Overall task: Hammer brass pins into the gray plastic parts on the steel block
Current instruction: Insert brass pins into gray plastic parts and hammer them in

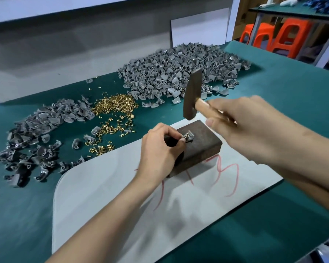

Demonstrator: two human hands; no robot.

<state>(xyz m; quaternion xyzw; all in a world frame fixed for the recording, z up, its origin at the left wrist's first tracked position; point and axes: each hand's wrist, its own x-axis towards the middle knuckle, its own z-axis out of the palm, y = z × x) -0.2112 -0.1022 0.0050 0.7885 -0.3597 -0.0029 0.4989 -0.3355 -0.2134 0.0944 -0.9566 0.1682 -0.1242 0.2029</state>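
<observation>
Brass pin (187, 133) stands in the gray part (190, 138) pinched by the left hand (160, 149), whose close fingers (176, 137) the hammer (193, 93) gripped by the right hand (254, 126) could hit.

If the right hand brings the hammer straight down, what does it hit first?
The wooden-handled hammer would likely land on the brass pin in the small gray plastic part the left hand pinches on the dark steel block; depth is unclear.

gray plastic part (188, 139) with brass pin (187, 137), on dark steel block (204, 144); hammer (193, 93) raised above
</observation>
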